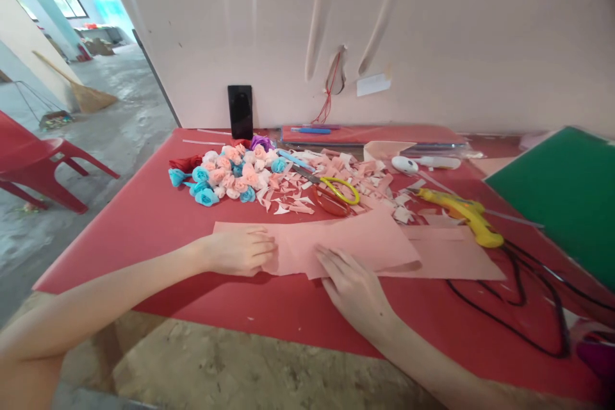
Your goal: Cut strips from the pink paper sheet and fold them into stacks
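Note:
A sheet of pink crepe paper [355, 237] lies across the red table in front of me, apparently folded over. My left hand [237, 251] rests on its left part, fingers slightly bent and pressing down; the thumb is hidden. On the middle of the same sheet, near its front edge, my right hand [350, 288] lies with fingers stretched out flat. More pink paper [451, 256] sticks out beneath it to the right. Just behind the sheet are scissors [336, 192] with yellow and red handles, lying on pink and white paper scraps [293, 195].
Paper roses [225, 173] in pink, blue and white are heaped at the back left, near a standing black phone [240, 111]. A yellow glue gun [464, 213] with a black cable [552, 307] lies at right, beside a green board [562, 195]. A red chair [43, 160] stands left.

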A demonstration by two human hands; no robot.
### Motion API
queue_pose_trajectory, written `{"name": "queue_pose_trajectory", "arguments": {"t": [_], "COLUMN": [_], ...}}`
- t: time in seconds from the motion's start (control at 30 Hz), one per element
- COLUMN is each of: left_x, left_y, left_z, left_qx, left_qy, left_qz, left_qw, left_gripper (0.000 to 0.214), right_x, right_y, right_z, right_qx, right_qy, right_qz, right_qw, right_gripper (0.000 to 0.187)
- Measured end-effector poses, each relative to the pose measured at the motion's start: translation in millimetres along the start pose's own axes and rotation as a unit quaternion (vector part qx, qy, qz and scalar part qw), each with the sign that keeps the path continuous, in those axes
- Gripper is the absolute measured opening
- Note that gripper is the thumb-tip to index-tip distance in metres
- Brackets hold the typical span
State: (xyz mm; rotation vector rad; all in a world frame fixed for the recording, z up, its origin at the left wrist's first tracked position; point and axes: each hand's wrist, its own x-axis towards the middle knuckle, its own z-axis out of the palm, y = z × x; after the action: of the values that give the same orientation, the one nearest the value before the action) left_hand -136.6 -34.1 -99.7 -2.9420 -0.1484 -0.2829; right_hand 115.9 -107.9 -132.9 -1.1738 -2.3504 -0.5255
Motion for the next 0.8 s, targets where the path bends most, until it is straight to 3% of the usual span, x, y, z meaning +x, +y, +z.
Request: {"name": "queue_pose_trajectory", "arguments": {"t": [0.13, 0.27, 0.37, 0.47, 0.6, 0.8], "left_x": [0.1, 8.8, 17.7, 20.4, 11.7, -3.3], "left_y": [-1.0, 21.7, 48.7, 64.8, 68.1, 77.2], "left_z": [-1.2, -10.6, -15.1, -14.5, -11.4, -15.1], "left_qx": [0.060, 0.052, 0.042, 0.012, -0.042, -0.043], "left_qy": [0.076, 0.136, 0.105, 0.082, 0.107, 0.116], "left_qz": [0.027, -0.014, -0.025, -0.031, -0.038, -0.094], "left_qw": [0.995, 0.989, 0.993, 0.996, 0.993, 0.988], "left_gripper": [0.025, 0.029, 0.021, 0.019, 0.036, 0.033], "right_x": [3.7, 8.7, 9.0, 4.4, -5.8, -12.4], "right_y": [4.9, 14.8, 14.7, 3.3, -15.6, -22.1], "right_z": [-2.3, -10.9, -24.1, -32.5, -26.8, -20.5], "right_qx": [0.044, 0.072, 0.090, 0.096, 0.069, 0.038], "right_qy": [0.050, 0.072, 0.084, 0.071, 0.016, -0.036], "right_qz": [0.023, 0.035, 0.036, -0.022, -0.109, -0.139], "right_qw": [0.998, 0.994, 0.992, 0.993, 0.991, 0.989], "right_gripper": [0.034, 0.033, 0.028, 0.029, 0.040, 0.040]}}
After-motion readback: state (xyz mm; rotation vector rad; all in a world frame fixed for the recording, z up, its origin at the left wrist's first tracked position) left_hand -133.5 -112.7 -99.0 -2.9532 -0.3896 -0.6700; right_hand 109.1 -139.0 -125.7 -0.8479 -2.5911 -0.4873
